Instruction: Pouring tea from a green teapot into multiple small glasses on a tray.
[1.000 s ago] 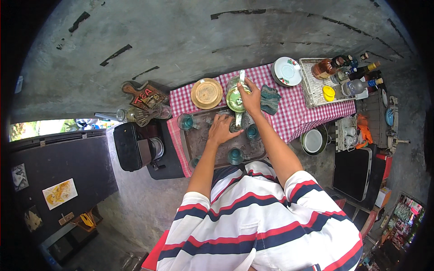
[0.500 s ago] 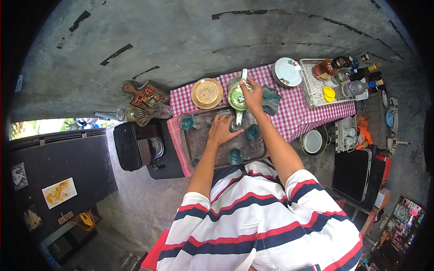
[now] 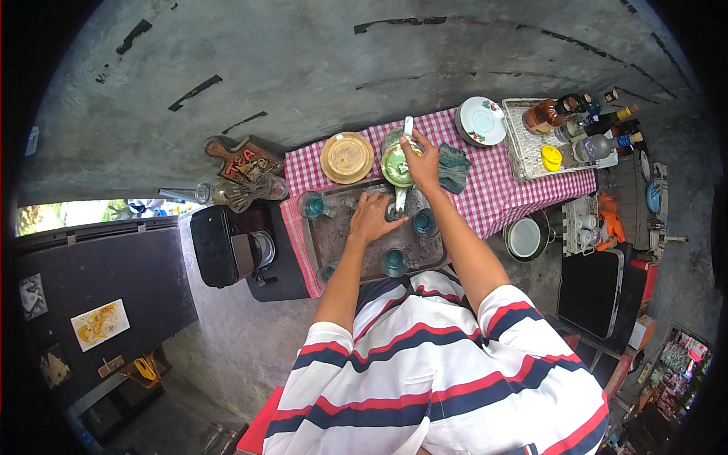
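Note:
In the head view, my right hand (image 3: pixel 422 161) is closed on the white handle of a green patterned teapot (image 3: pixel 393 161). The teapot's spout points toward me and hangs over a small glass (image 3: pixel 393 211). Fingers of my left hand (image 3: pixel 371 219) wrap the left side of that glass, partly covering it. It stands on a worn metal tray (image 3: pixel 356 262), among several bluish-green glasses: one glass (image 3: pixel 425 221) just to the right, another glass (image 3: pixel 395 262) nearer me, and a third glass (image 3: pixel 312 204) at the tray's far left. Whether liquid runs from the spout, I cannot tell.
On the checked cloth (image 3: pixel 497 199) are a round wooden dish (image 3: pixel 347 158), a folded teal cloth (image 3: pixel 453 168) and stacked plates (image 3: pixel 483 121). A wicker tray (image 3: pixel 523 164) with several bottles stands far right. The grey wall (image 3: pixel 303 68) closes off the back.

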The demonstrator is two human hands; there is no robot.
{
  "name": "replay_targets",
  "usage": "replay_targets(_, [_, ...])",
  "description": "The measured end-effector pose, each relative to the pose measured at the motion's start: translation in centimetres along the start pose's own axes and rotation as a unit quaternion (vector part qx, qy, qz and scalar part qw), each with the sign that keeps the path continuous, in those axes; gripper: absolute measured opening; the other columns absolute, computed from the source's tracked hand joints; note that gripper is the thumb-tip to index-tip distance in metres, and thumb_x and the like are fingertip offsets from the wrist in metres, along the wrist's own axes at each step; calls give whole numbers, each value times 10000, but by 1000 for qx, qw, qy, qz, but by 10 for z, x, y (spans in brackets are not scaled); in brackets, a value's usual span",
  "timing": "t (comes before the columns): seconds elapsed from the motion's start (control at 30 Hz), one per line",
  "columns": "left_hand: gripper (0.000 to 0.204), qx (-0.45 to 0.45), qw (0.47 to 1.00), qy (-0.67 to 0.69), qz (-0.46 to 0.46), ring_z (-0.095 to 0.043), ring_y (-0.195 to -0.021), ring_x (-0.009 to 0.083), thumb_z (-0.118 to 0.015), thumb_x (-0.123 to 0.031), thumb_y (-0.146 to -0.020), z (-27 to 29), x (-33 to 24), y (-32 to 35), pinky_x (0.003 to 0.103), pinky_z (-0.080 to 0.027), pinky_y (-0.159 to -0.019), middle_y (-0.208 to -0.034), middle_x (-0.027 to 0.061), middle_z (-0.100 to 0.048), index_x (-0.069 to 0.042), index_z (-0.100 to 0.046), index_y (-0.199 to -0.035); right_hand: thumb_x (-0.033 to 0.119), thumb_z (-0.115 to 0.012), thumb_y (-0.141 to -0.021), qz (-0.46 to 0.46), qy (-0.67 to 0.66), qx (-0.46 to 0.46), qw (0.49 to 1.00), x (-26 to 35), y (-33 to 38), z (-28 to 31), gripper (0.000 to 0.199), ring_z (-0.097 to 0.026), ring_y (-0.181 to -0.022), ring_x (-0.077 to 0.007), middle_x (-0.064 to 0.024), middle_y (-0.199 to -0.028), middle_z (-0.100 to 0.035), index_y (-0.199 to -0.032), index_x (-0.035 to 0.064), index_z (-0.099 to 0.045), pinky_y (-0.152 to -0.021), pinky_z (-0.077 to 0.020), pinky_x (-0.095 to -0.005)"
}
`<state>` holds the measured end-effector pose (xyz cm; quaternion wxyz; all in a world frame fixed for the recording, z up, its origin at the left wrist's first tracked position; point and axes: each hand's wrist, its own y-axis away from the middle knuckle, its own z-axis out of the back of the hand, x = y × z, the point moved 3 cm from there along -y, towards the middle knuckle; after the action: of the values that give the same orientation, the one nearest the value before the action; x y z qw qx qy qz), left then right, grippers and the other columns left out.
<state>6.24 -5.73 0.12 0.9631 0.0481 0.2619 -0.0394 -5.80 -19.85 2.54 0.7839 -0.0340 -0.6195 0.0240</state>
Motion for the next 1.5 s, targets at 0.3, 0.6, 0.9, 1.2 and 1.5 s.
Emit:
replay_targets(0.3, [722,-18,1000,-10,-16,-533,-1041,337,-688,-640,-748,2,-2,0,418,-396,-980,-1063,182,-635,-9,-664,-1099,230,-712,-863,-21,-23,1,1000,1,-1,1,430,-671,-1003,-289,-228,-1068,-692,-1156,-76,-637,-889,-489,-369])
replay_targets(0.6, [720,-41,999,-13,-33,-508,-1017,337,-741,-592,-727,0,0,1,430,-439,-924,-1085,173,-617,-3,-652,-1130,242,-706,-870,-52,-25,5,998,3,-10,2,419,-676,-951,-240,-203,-1016,-710,-1153,-62,-649,-849,-494,-343])
replay_targets(0.9, [702,-34,999,-12,-19,-506,-1030,334,-738,-594,-731,-5,2,0,428,-439,-926,-1110,154,-621,-18,-652,-1123,308,-709,-870,-76,-24,20,997,-4,-38,0,467,-668,-935,-213,-178,-1026,-716,-1146,-66,-659,-840,-492,-325])
replay_targets(1.2, [711,-1,1000,-9,2,-493,-1050,338,-724,-596,-740,-1,-1,-4,422,-433,-937,-1131,170,-612,-26,-654,-1160,461,-692,-838,-142,14,67,988,-36,-78,-5,628,-661,-1064,-305,-222,-1119,-689,-1189,-57,-648,-946,-469,-356])
replay_targets(1.5, [655,-19,999,-15,-29,-521,-1016,318,-721,-562,-759,-4,3,-2,402,-404,-931,-1116,147,-627,-54,-638,-1164,472,-706,-810,-191,10,95,977,-47,-91,-10,644,-649,-1095,-314,-235,-1140,-679,-1171,-59,-662,-962,-463,-355])
